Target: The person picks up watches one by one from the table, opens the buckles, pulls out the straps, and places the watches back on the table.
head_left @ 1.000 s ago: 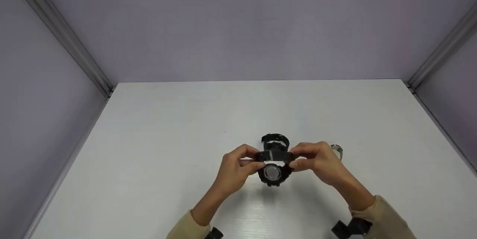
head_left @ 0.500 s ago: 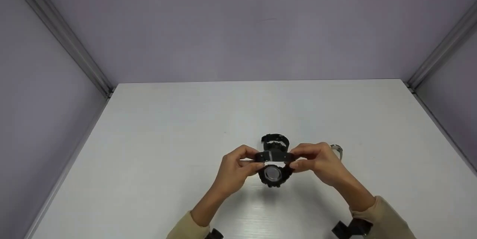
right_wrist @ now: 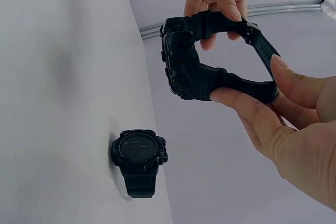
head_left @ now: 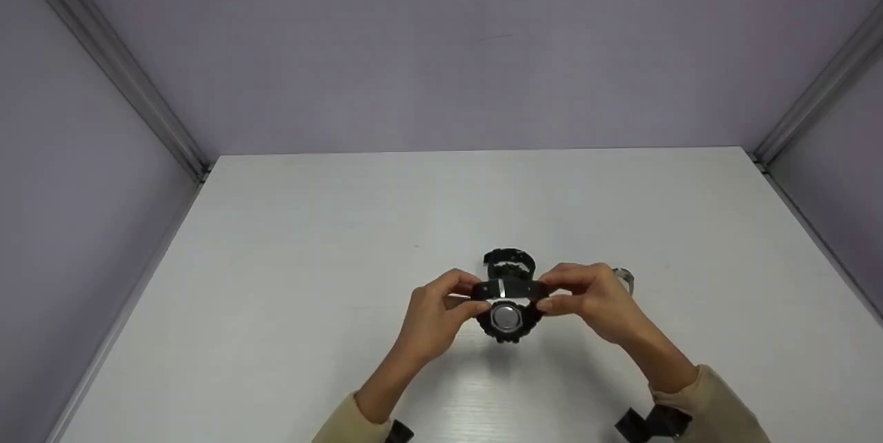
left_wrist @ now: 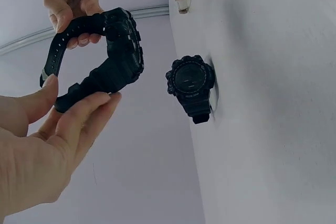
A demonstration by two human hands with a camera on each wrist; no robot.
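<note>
I see the chunky black rubber-strapped wristwatch point(head_left: 507, 312) held above the white desk point(head_left: 290, 277), strap running left to right: my left hand point(head_left: 434, 315) pinches one strap end, my right hand point(head_left: 593, 301) the other. A second black watch point(head_left: 509, 262) sits just beyond, ringed by lilac walls.
</note>
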